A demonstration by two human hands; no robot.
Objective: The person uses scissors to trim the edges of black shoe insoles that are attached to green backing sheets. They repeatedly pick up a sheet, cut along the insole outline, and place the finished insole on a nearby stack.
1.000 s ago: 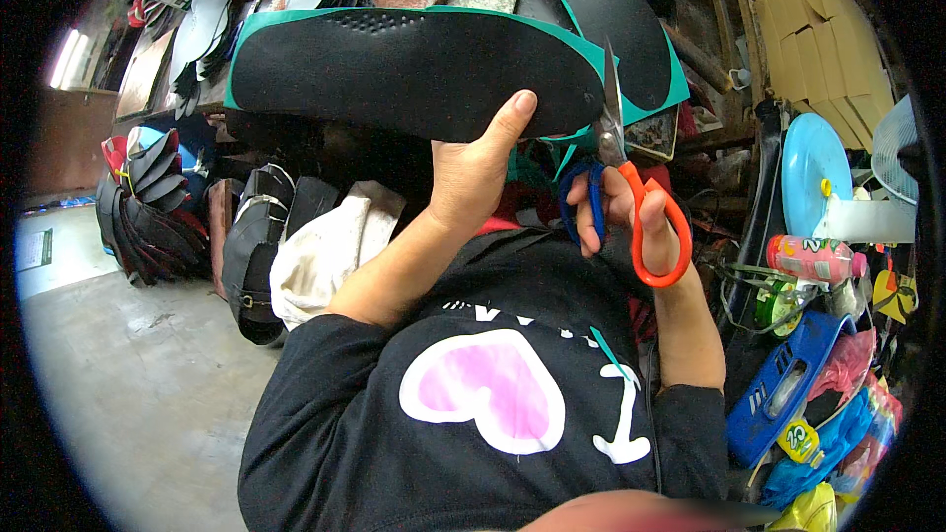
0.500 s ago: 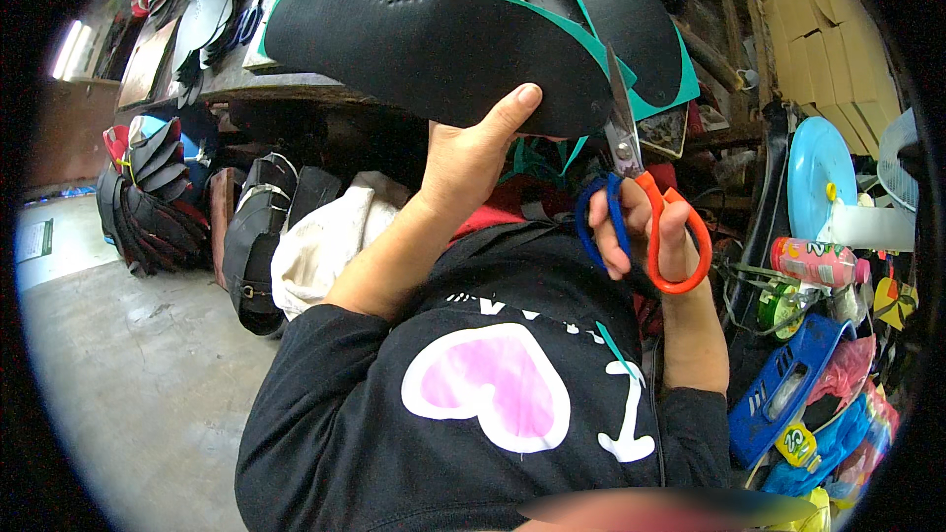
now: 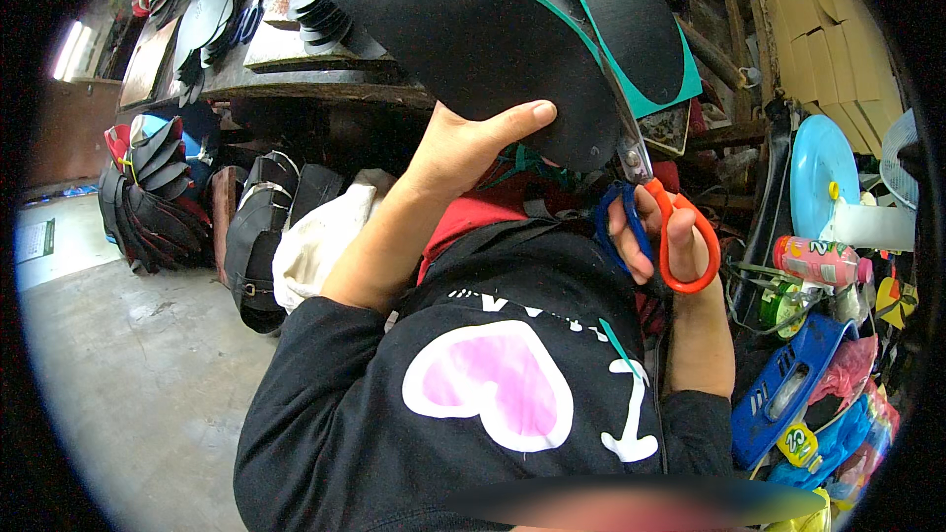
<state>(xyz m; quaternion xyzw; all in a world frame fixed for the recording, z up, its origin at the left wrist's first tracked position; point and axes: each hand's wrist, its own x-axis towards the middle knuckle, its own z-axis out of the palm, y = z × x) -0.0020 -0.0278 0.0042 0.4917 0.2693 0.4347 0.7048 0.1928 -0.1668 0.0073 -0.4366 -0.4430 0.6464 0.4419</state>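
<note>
My left hand (image 3: 483, 143) grips a black insole (image 3: 463, 39) with a thin teal border along its far edge; the thumb lies on top and the other fingers are hidden beneath. In my right hand (image 3: 655, 232) is a pair of scissors (image 3: 631, 153) with one blue and one orange handle loop. The blades lie along the insole's right edge, near its rounded end. Just beyond, another black insole (image 3: 641, 30) on teal backing rests at the bench edge. A thin teal offcut (image 3: 619, 345) clings to my black shirt.
A cluttered workbench (image 3: 286, 87) runs across the far side, with a stack of insoles (image 3: 320, 22) on it. Black shoe parts (image 3: 158, 207) stand bundled on the floor at left. On the right are a blue round lid (image 3: 820, 177), a pink bottle (image 3: 823, 261) and a blue plastic tray (image 3: 793, 389).
The insole has swung round, its left end rising away from me and its near end dropping toward me. The scissors have moved slightly right and nearer, staying along its edge.
</note>
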